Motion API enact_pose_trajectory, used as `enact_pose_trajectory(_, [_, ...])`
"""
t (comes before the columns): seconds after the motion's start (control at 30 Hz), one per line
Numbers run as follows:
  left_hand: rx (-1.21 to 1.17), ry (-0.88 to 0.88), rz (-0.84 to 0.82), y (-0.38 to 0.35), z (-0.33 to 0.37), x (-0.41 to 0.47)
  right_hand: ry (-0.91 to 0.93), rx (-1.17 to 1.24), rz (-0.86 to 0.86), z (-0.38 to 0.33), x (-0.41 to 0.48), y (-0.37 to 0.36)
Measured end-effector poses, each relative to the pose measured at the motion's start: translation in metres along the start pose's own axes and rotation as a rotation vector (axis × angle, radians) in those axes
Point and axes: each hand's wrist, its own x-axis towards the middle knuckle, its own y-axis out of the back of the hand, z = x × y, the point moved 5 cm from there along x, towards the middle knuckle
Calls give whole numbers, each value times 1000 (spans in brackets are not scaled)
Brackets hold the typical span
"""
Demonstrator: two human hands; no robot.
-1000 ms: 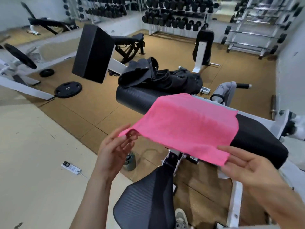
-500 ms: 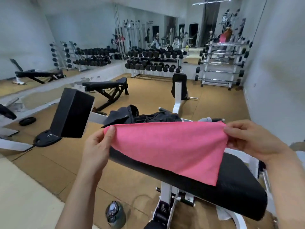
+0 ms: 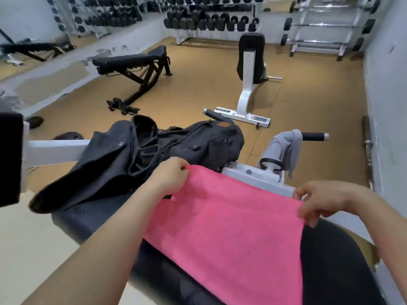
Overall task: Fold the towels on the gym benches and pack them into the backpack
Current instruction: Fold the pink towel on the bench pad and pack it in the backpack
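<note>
A pink towel (image 3: 229,227) lies spread over the black padded bench (image 3: 337,267) in front of me. My left hand (image 3: 169,177) pinches its far left corner, close to the backpack. My right hand (image 3: 323,199) pinches its far right corner above the bench's white frame. A dark grey backpack (image 3: 176,146) lies open on the bench's far end, its flap thrown to the left. A grey towel (image 3: 286,148) hangs over a white handle post just right of the backpack.
A black incline bench (image 3: 132,62) and a white seat machine (image 3: 248,69) stand on the brown floor beyond. Dumbbell racks (image 3: 209,20) line the back wall. A black pad (image 3: 10,157) on a white arm juts in from the left. The wall runs close on the right.
Both hands have carried the towel's held edge away from me and down toward the bench, so the towel now drapes over the pad. The view has tilted downward.
</note>
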Motion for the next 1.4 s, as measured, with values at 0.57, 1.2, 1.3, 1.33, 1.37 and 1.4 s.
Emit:
enact_pose_trajectory(0.57, [161,-9,-7,-52,-2,0,368,260,210,-132,186,-40])
enact_pose_trajectory(1.2, [-513,50,162,-19,29,-9,642,756,61,-155,85,-27])
enact_pose_trajectory(1.3, [-650,45,203,-11,34,-18,711,762,-4,-162,57,-24])
enact_pose_trajectory(1.33, [-674,44,218,-8,37,-20,728,766,-20,-165,49,-24])
enact_pose_trajectory(1.37, [-691,40,233,-5,39,-22,745,763,-21,-166,43,-23])
enact_pose_trajectory(1.4, [-706,37,244,-2,41,-23,763,745,-8,-167,38,-20])
